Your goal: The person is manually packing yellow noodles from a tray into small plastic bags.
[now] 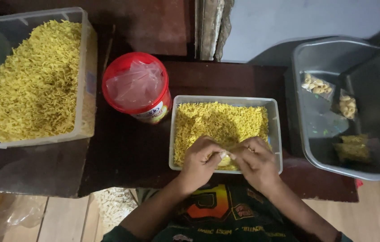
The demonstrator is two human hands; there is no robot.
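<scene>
At the far left a large clear tub (87, 67) stood on the dark wooden table (122, 152), heaped with yellow noodle snack (33, 80). Just to its right stood a round red container (137, 87), lined with a clear plastic bag and tilted slightly toward the near side.

In the middle of the table, near the person, lay a smaller clear tray (275, 130) partly filled with the same yellow snack (217, 121). Both hands worked over the near edge of this tray. The left hand (201, 162) was curled, its fingertips pinched onto a small clear plastic packet (224, 156). The right hand (257, 162) was likewise curled, its fingertips closed on the same packet from the other side, so that the two hands met at the packet. What the packet held could not be told.

At the right, a grey bin (306, 134) rested partly over the table edge. Inside lay two small clear packets of ring-shaped snack (316, 84), toward the far side, and a packet of yellow snack (352, 149) toward the near side.

Below the table at the near left, a pale wood floor (64, 219) showed, with a pile of whitish pieces (113, 204) on it.
</scene>
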